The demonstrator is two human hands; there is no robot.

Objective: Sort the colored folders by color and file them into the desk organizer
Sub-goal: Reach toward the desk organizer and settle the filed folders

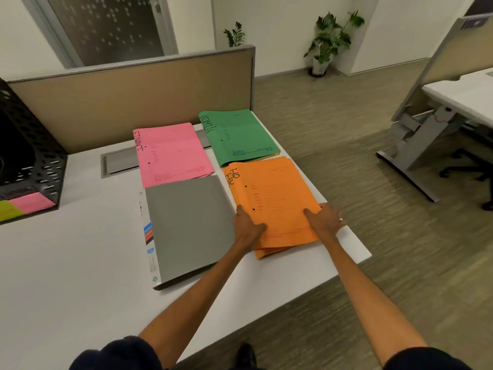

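Sorting looks done, I'm on the orange folders [272, 198]: left hand [248, 225] and right hand [326, 218] grip their side edges, thumbs on top. Next: lift the stack level, carry to organizer [32, 158]

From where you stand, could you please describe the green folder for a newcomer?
On the white desk, look to the far right corner by the tan partition. The green folder lies there, behind the orange stack; it alone is marked ADMIN.
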